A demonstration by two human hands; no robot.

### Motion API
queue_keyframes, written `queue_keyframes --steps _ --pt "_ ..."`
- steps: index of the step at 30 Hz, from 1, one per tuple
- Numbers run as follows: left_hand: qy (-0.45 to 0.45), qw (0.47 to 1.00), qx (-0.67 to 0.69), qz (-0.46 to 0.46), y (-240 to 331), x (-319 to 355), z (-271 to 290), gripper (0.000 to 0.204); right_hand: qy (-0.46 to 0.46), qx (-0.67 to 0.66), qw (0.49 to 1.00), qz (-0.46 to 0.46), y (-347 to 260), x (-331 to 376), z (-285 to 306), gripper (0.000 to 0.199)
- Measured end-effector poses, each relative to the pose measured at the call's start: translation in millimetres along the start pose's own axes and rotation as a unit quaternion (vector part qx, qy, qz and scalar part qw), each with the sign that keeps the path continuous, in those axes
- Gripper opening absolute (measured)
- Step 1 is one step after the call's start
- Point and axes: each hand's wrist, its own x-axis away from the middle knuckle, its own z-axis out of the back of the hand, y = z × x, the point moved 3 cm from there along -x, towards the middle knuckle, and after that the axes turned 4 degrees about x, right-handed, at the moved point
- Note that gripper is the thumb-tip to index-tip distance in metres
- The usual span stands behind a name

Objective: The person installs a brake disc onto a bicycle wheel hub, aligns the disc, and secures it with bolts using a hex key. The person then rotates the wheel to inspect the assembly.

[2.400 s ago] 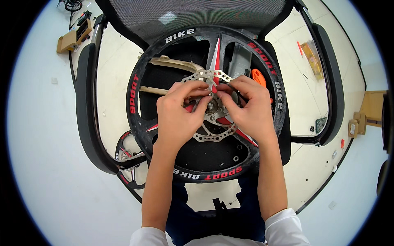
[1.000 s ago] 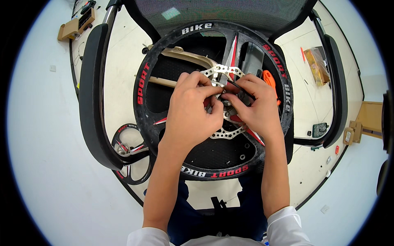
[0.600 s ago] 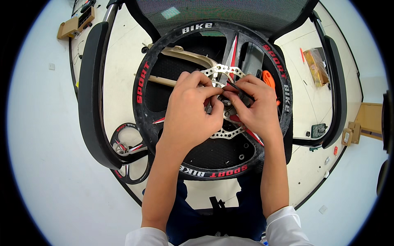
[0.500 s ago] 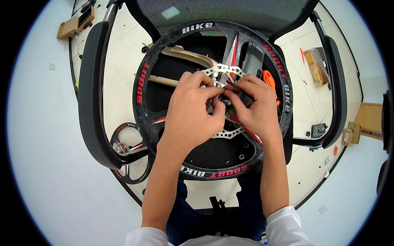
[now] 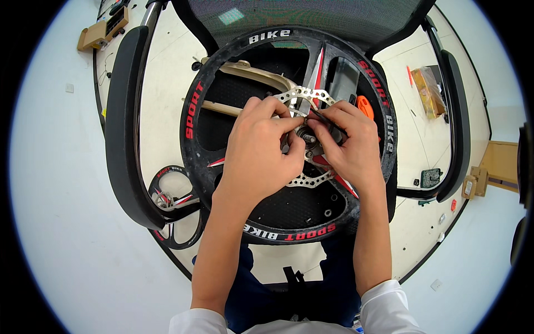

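A black bicycle wheel (image 5: 197,172) with broad spokes lies flat across a chair seat. Over its hub (image 5: 310,138) sits a silver brake disc (image 5: 313,179) with holes round its edge. My left hand (image 5: 258,147) is closed at the disc's left side, its fingertips together by the hub; what they hold is hidden. From the right, my right hand (image 5: 353,136) pinches a thin black rod-like tool (image 5: 320,116) slanting across the disc above the hub. The fingertips of both hands nearly meet there.
Under the wheel are a beige frame part (image 5: 222,108), a grey part (image 5: 343,80) and an orange-handled tool (image 5: 364,106). Armrests (image 5: 123,128) flank the seat. A smaller wheel (image 5: 194,236) stands at lower left. On the floor lie a yellow bag (image 5: 428,92) and cardboard boxes (image 5: 94,36).
My right fingers have shifted slightly, and the black tool lies at a changed angle, with less of its tip showing. More of the hub shows. My left hand stays nearly in place.
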Motion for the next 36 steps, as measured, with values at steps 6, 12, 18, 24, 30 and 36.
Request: queue_keyframes --steps 6,12,18,24,30,36 --pt "-0.011 1.0 -0.005 -0.013 -1.7 0.0 1.9 0.027 0.01 -0.018 1.0 0.018 -3.3 0.2 -4.2 0.015" --pt "-0.001 1.0 0.005 -0.008 -1.3 -1.8 6.0 0.026 0.0 -0.002 1.0 0.025 -1.7 -1.1 -3.0 0.015" --pt "-0.007 0.999 0.037 0.001 -3.3 1.2 1.8 0.018 -0.006 0.01 1.0 0.001 -5.7 -1.6 -1.5 0.016" --pt "-0.032 0.999 0.018 -0.004 0.6 1.9 2.1 0.021 -0.021 -0.018 1.0 0.011 -8.7 -1.7 3.0 0.013" --pt "-0.018 1.0 0.015 -0.012 -3.2 2.0 -0.6 0.02 -0.014 -0.025 1.0 0.013 -2.3 -1.1 -0.5 0.015" --pt "0.018 1.0 0.015 -0.002 -7.4 -1.6 4.6 0.02 -0.022 -0.023 0.999 -0.011 -5.8 -3.7 0.4 0.017"
